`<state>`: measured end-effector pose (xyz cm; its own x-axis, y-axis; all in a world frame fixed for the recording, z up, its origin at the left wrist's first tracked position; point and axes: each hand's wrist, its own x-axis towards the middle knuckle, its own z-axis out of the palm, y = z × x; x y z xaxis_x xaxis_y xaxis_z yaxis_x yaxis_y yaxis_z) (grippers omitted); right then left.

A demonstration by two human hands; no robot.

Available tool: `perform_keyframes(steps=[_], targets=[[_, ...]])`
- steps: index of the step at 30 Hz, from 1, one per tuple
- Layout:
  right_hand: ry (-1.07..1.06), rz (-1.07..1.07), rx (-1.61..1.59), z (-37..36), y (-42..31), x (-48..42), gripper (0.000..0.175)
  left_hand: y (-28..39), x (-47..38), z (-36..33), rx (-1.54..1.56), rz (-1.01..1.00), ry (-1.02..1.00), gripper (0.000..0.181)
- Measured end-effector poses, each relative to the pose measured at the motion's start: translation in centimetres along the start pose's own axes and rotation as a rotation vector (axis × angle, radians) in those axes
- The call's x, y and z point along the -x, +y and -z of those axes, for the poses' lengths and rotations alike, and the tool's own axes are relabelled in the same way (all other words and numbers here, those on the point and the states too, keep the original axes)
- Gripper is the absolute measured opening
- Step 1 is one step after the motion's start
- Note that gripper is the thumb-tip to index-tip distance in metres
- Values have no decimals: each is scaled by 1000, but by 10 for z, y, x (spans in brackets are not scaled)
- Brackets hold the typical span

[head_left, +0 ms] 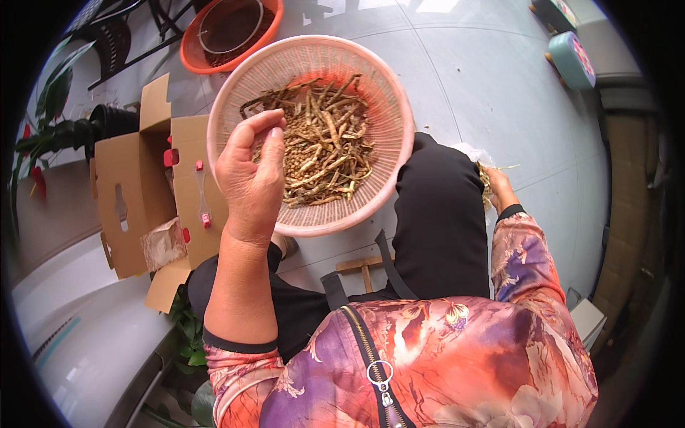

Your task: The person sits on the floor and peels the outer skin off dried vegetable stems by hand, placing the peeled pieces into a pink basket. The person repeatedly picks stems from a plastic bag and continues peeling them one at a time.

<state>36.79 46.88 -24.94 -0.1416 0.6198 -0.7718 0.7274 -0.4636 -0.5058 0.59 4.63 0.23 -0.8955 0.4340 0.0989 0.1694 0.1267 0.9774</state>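
Observation:
A pink plastic mesh basket (299,219) sits in front of my knees. Inside it lie dried bean pods (342,134), and loose tan beans (299,147) show at the left of the heap. My left hand (257,166) is raised over the basket's left side, thumb and forefinger curved close to each other; whether something small is between them cannot be told. Down beside my right knee, my right hand (500,187) is at a bunch of dry husks (486,187) by a white plastic bag (473,154); its fingers are partly hidden.
An orange basin (230,64) with a round sieve (231,24) stands beyond the basket. At the left are an open cardboard box (126,203) and a potted plant (53,134). Small stools (572,61) stand at the far right. A wooden stool part (364,265) shows between my legs.

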Motion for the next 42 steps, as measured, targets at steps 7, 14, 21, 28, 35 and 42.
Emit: perform_keyframes(steps=[7, 14, 21, 28, 35, 42], targets=[[-333, 693, 97, -155, -226, 181, 35, 8, 5, 33, -125, 20, 68, 20], [-607, 756, 986, -305, -294, 280, 18, 9, 3, 44, -139, -16, 158, 17], [-333, 790, 1400, -363, -245, 243, 17, 16, 5, 56, -135, -2, 147, 17], [-398, 814, 1235, -368, -241, 240, 17, 7, 5, 54, -59, -36, 131, 15], [-981, 470, 180, -347, -256, 304, 13, -5, 0, 56, 103, 139, 83, 17], [-1282, 329, -437, -341, -240, 327, 13, 2, 1, 51, 267, 309, 77, 26]])
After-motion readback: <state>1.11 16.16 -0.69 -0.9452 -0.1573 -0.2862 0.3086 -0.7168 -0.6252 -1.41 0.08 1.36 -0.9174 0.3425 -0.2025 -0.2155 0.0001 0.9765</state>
